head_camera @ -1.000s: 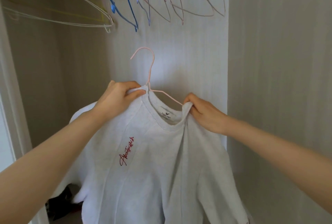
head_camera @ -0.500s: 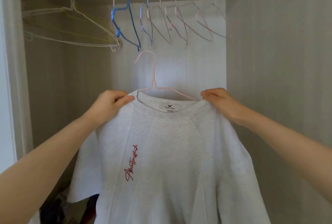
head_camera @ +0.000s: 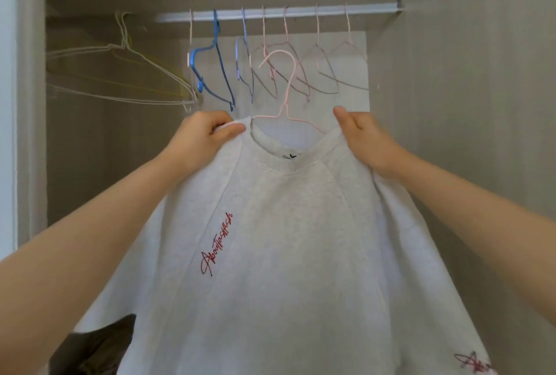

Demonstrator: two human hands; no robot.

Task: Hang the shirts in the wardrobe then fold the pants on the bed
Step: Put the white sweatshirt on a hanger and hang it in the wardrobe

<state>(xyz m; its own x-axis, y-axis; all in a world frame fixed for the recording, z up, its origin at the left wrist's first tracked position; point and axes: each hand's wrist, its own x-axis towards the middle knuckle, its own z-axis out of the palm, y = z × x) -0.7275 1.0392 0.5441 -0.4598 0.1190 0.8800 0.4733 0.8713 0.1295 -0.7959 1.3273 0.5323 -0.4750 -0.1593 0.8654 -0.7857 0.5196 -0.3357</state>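
Pale grey knit shirt (head_camera: 288, 224) on pink wire hanger (head_camera: 283, 109), held up just below the rail (head_camera: 301, 14) | left hand (head_camera: 200, 141) pinches one shoulder, right hand (head_camera: 362, 136) the other | likely soft, light, limp, may slide off thin wire | best gripped at shoulders, over hanger arms

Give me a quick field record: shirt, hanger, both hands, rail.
shirt: white, on the pink hanger, held up by both shoulders
pink hanger: hook free, below the rail, not yet hung
left hand: grips one shoulder of the shirt
right hand: grips the other shoulder
rail: carries empty hangers
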